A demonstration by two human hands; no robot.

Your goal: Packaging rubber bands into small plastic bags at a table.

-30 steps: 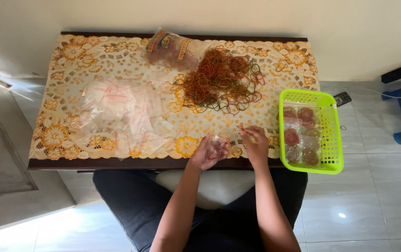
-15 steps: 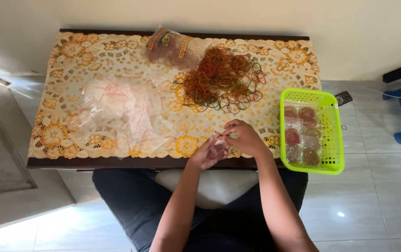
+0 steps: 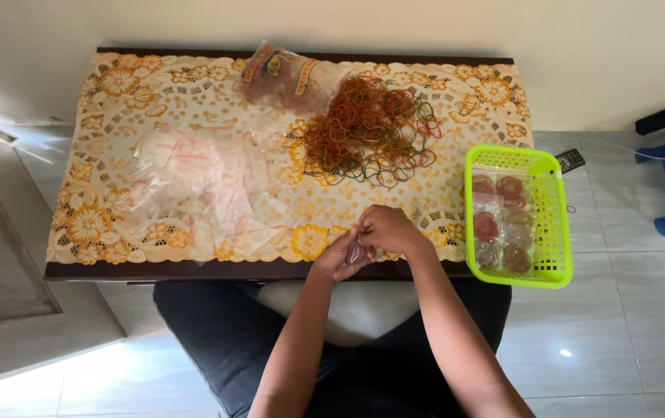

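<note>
Both hands meet at the near edge of the table (image 3: 193,269), just right of its middle. The left hand (image 3: 340,255) cups a small clear bag (image 3: 359,253) from below; the right hand (image 3: 387,230) lies over it with fingers closed on the bag's top. What the bag contains cannot be made out. Beyond the hands, open cloth separates them from the rubber band pile (image 3: 369,130). To the left, loose clear bags (image 3: 193,186) cover the cloth. To the right, a green basket (image 3: 553,232) of filled bags overhangs the table's right edge, near the right hand but apart from it. A packet (image 3: 286,76) lies at the far edge. Against half a second ago, the right hand has settled lower over the bag, and the hands are tighter together; a second ago they were apart, side by side.
</note>
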